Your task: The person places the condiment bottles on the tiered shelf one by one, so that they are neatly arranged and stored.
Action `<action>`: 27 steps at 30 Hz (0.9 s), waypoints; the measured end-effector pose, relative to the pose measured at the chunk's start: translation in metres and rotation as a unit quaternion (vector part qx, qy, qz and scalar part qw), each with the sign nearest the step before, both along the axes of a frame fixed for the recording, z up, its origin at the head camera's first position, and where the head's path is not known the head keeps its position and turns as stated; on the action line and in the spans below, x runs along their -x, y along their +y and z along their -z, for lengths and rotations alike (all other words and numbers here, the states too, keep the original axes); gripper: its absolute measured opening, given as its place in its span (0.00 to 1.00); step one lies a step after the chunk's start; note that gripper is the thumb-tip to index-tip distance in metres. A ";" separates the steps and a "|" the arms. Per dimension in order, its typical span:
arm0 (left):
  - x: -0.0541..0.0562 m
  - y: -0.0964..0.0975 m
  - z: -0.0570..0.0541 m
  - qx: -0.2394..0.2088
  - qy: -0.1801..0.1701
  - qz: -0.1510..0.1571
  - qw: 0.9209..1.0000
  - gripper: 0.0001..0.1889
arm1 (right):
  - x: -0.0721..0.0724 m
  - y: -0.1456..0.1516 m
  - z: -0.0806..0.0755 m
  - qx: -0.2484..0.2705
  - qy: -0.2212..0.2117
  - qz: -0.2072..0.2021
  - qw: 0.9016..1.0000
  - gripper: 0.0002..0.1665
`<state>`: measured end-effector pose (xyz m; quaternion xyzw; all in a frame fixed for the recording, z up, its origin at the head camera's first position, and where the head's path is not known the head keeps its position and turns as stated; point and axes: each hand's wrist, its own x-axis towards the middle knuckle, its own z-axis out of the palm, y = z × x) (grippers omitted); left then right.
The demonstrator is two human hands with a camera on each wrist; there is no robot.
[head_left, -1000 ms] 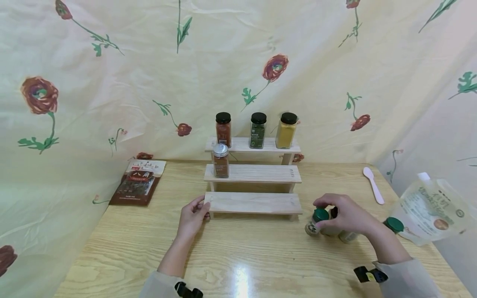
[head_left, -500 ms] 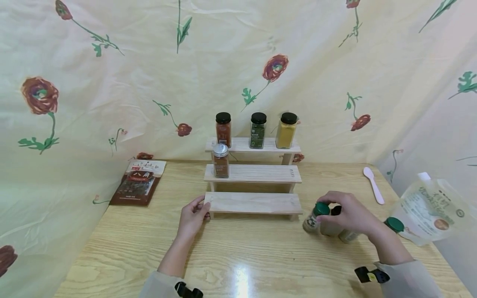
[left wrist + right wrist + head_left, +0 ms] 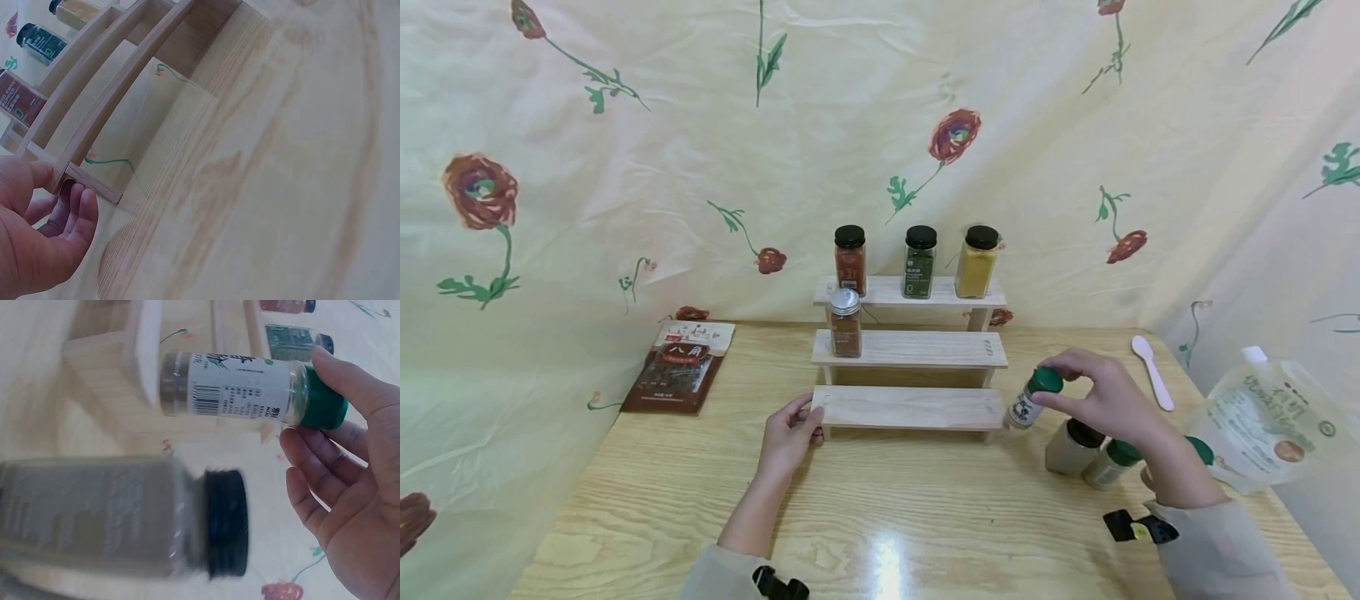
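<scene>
My right hand (image 3: 1097, 396) pinches a green-capped spice jar (image 3: 1033, 398) by its cap, tilted, beside the right end of a three-tier wooden rack (image 3: 910, 407). In the right wrist view the jar (image 3: 231, 387) shows a white label with a barcode. My left hand (image 3: 790, 440) grips the left end of the rack's lowest shelf; in the left wrist view the thumb lies on top and the fingers curl beneath. One silver-capped jar (image 3: 846, 325) stands on the middle shelf. The top shelf bears a red-brown jar (image 3: 850, 262), a green jar (image 3: 919, 263) and a yellow jar (image 3: 976, 263).
Right of the rack stand a black-capped jar (image 3: 1072, 450) and a green-capped jar (image 3: 1110, 465). Another green cap (image 3: 1201, 450) shows behind my right wrist. A pouch (image 3: 1273, 425) and a white spoon (image 3: 1152, 372) lie farther right. A brown packet (image 3: 677, 368) lies at back left.
My right hand has lifted the green-capped spice jar up from beside the other jars and toward the rack, uncovering the black-capped jar. The left hand has stayed on the shelf.
</scene>
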<state>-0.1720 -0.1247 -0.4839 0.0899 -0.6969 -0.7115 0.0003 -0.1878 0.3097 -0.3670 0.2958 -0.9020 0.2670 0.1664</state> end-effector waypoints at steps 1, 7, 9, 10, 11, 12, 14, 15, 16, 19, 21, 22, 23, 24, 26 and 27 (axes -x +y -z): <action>0.000 0.000 0.000 -0.002 0.000 0.000 1.000 0.25 | 0.002 -0.002 -0.002 0.005 0.000 0.005 1.000 0.21; 0.000 -0.001 0.000 -0.003 0.002 -0.001 1.000 0.25 | 0.012 -0.017 -0.015 0.034 0.016 0.023 0.999 0.21; 0.000 0.000 0.000 0.001 0.002 -0.001 1.000 0.25 | 0.015 -0.024 -0.017 0.051 0.023 0.018 0.998 0.22; -0.001 0.000 0.000 0.002 0.002 -0.001 1.000 0.25 | 0.017 -0.028 -0.019 0.059 0.026 0.015 0.998 0.21; -0.001 -0.001 0.000 0.003 0.002 -0.002 1.000 0.25 | 0.019 -0.031 -0.020 0.067 0.029 0.012 0.997 0.21; -0.001 -0.001 0.000 0.004 0.003 -0.003 1.000 0.25 | 0.022 -0.035 -0.021 0.074 0.032 0.011 0.997 0.21; -0.001 -0.001 0.000 0.004 0.003 -0.004 1.000 0.25 | 0.026 -0.041 -0.022 0.084 0.039 0.007 0.996 0.20; -0.001 -0.001 0.000 0.004 0.004 -0.004 1.000 0.24 | 0.029 -0.045 -0.023 0.088 0.040 0.008 0.995 0.20; -0.001 -0.001 0.000 0.004 0.005 -0.005 1.000 0.24 | 0.031 -0.049 -0.024 0.091 0.042 0.010 0.995 0.20; -0.002 0.000 -0.002 0.001 0.005 -0.005 1.000 0.25 | 0.036 -0.061 -0.026 0.101 0.041 0.017 0.994 0.19; -0.002 0.000 -0.002 -0.001 0.005 -0.004 1.000 0.25 | 0.039 -0.068 -0.028 0.107 0.035 0.023 0.993 0.19; -0.002 0.000 -0.003 -0.002 0.005 -0.004 1.000 0.25 | 0.041 -0.072 -0.028 0.109 0.032 0.025 0.993 0.19; -0.002 0.000 -0.003 -0.002 0.005 -0.003 1.000 0.25 | 0.042 -0.075 -0.028 0.113 0.027 0.027 0.993 0.18; -0.002 0.000 -0.003 -0.003 0.005 -0.003 1.000 0.25 | 0.044 -0.079 -0.029 0.116 0.022 0.031 0.993 0.18; -0.002 0.000 -0.003 -0.002 0.005 -0.003 1.000 0.25 | 0.047 -0.085 -0.029 0.124 0.012 0.035 0.992 0.19; -0.002 0.000 -0.003 -0.001 0.005 -0.003 1.000 0.25 | 0.049 -0.089 -0.029 0.127 0.007 0.037 0.991 0.19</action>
